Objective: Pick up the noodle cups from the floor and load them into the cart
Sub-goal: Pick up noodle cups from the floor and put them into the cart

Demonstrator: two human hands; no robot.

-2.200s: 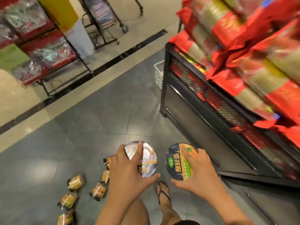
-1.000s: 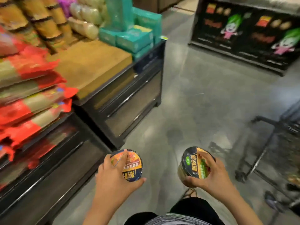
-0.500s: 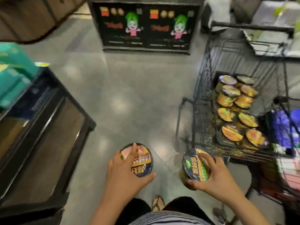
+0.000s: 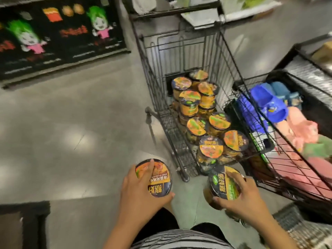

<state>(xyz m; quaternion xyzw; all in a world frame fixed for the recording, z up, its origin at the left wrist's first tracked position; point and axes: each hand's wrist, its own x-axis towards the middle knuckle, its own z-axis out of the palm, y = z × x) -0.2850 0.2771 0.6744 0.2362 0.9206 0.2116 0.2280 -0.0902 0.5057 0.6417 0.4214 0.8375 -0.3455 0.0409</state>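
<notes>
Seen from the person's head, looking down at a shop floor [image 4: 71, 123] of grey tile. At about 7 o'clock, the left hand [image 4: 136, 193] gripped a noodle cup [image 4: 159, 184] from above. The fingers were spread and curled over its round printed lid, one finger lay across the top, and the thumb hooked under the near edge. This cup was held above bare floor, outside the cart and just to the 9 o'clock side of its nearest corner.

At about 5 o'clock, the right hand [image 4: 246, 196] gripped a second noodle cup [image 4: 222, 184]. The fingers were curled over the lid and the thumb pressed against the side. The cup tilted, with its lid turned towards the left hand. It sat just beside the near end of the cart, close to the nearest loaded cups; whether it was already past the cart's edge could not be told.

The cart [image 4: 179, 51], a black wire trolley, ran from the centre of the view up towards 12 o'clock. Inside it lay a pile of noodle cups [image 4: 211, 146] with orange and green lids, stacked in layers from the near end towards the middle.

At 3 o'clock, touching the cart's side, stood a wire basket [image 4: 296, 177] that held blue slippers [image 4: 269, 101] and blurred pink items. At 10 o'clock was a black panel [image 4: 53, 56] printed with green-haired cartoon figures. At 6 o'clock, a striped shirt [image 4: 179, 239] filled the bottom edge.
</notes>
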